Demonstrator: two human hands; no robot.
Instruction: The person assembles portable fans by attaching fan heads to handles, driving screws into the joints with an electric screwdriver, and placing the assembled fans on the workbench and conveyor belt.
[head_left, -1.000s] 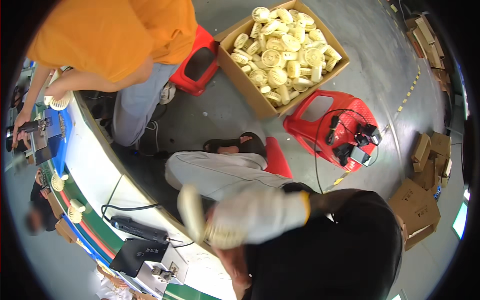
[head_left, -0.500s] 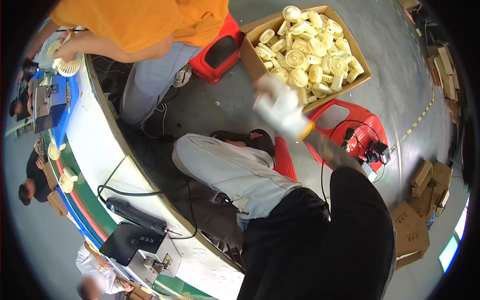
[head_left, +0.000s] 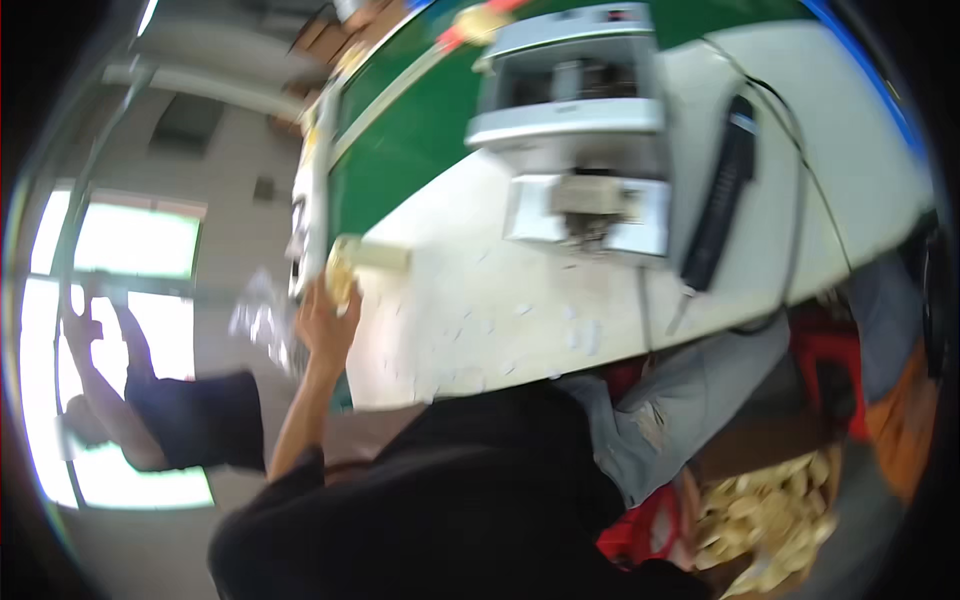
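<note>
My left hand (head_left: 322, 322) reaches up from the lower left to the left end of the white tabletop (head_left: 500, 310). Its fingers are closed around a pale cream round part (head_left: 342, 272), held at the table's edge. The picture is blurred, so the grip is only roughly visible. My dark-clothed body fills the lower middle. My right hand is out of the picture.
A grey-white machine (head_left: 570, 120) stands on the table with a black corded device (head_left: 718, 205) to its right and a green surface (head_left: 410, 140) behind. A cardboard box of cream parts (head_left: 770, 510) and a red stool (head_left: 640, 525) sit lower right. Another person's arm (head_left: 110, 400) shows against the window at left.
The view has swung from the floor and the box of parts to the tabletop. My hand, which was over the box, now holds a cream part at the table's edge.
</note>
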